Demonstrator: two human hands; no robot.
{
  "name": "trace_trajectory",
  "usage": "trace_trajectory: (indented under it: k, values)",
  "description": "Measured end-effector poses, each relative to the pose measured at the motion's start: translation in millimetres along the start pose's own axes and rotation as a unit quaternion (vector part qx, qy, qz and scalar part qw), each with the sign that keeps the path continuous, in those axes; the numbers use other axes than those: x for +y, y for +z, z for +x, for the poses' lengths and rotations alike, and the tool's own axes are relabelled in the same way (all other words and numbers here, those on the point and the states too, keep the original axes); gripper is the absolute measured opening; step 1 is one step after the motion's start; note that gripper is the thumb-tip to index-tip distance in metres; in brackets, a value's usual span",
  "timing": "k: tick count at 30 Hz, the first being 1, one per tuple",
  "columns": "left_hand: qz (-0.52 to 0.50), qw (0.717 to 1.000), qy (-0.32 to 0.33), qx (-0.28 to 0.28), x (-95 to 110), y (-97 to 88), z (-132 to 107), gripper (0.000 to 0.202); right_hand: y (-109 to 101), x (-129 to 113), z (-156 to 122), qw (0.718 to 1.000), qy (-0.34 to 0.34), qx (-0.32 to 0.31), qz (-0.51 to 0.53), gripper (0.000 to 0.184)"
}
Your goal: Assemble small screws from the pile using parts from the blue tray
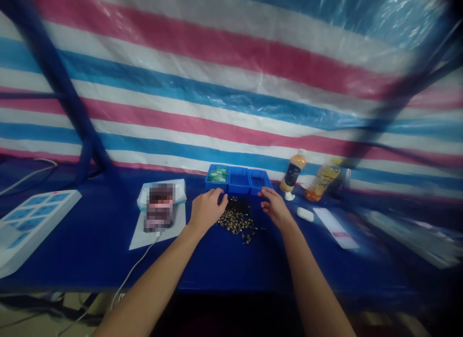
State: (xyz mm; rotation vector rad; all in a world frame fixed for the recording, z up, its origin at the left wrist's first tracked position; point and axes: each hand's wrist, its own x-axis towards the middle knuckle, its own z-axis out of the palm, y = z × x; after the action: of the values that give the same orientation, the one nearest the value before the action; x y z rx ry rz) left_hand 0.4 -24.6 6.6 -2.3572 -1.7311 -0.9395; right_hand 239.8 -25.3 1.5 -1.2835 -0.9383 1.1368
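Note:
A loose pile of small brass-coloured screws or similar fasteners [237, 223] lies on the blue tabletop, with darker, black pieces [238, 205] at its far side. My left hand [207, 210] is at the pile's left edge, palm down, its fingers bent and a gap showing by the thumb. On the other side, my right hand [275, 207] is held apart from the pile with its fingers spread and nothing visible in them. Just beyond both hands stand joined blue bins [239, 180]. Small green packets [218, 174] lie in the left one.
A phone with a blurred screen [159, 209], plugged into a white cable, leans on a tissue pack [180, 189]. Rightward are two drink bottles [293, 170], a white case [305, 214] and a pale phone [335, 228]. A white sectioned device [39, 221] sits far left.

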Motion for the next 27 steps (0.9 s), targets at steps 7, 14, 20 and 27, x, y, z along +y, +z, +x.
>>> trace_trajectory:
  k: [7, 14, 20, 27]
  values:
    - [-0.050, 0.995, 0.025, -0.080, -11, 7.6, 1, 0.031, -3, 24, 8, 0.890, -0.171, -0.037, -0.421, 0.026]
    - [-0.081, 0.988, 0.057, -0.122, -11, 11.0, 0, 0.037, 5, 26, 3, 0.810, -0.172, -0.022, -0.561, 0.023]
    - [-0.090, 0.985, 0.062, -0.130, -11, 12.3, -1, 0.034, 14, 20, -4, 0.776, -0.174, -0.017, -0.606, 0.023]
    - [-0.108, 0.984, 0.059, -0.132, -10, 11.8, 1, 0.032, 21, 18, -7, 0.775, -0.163, 0.013, -0.611, 0.017]
